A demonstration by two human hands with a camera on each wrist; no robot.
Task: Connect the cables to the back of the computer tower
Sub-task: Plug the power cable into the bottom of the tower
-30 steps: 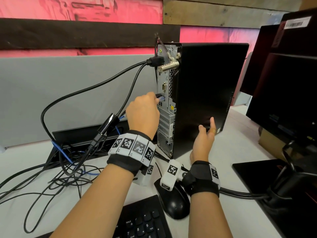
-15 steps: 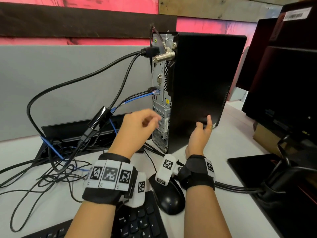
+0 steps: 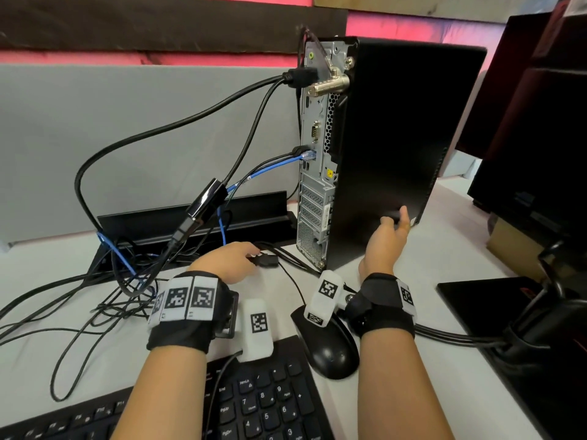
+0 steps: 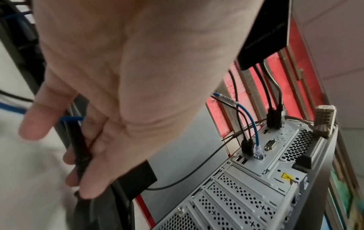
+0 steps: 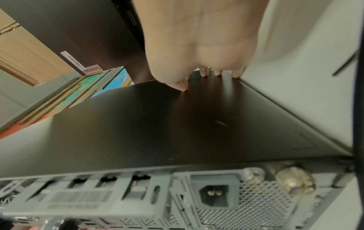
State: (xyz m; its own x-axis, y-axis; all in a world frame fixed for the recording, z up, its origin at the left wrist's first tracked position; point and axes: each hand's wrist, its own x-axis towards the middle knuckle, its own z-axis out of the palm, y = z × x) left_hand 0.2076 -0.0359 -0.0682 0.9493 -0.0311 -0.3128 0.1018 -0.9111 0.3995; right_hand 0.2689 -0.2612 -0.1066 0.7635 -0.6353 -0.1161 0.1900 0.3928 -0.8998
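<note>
Down from the ports, the left hand (image 3: 227, 262) now curls on a black plug (image 3: 265, 260) lying on the desk (image 3: 47, 312) beside the tower (image 3: 397, 147); the right hand (image 3: 386, 246), fingers straight, braces its side. Stiff plug, floppy cord: grip the plug body.

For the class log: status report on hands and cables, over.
Left hand gripping black power plug on desk. Right hand open, bracing black computer tower. Blue network cable connected. Power socket unobstructed.

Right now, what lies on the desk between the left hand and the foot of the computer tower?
In the head view, only black cables on the white desk; the left hand grips a black plug near the tower.
</note>
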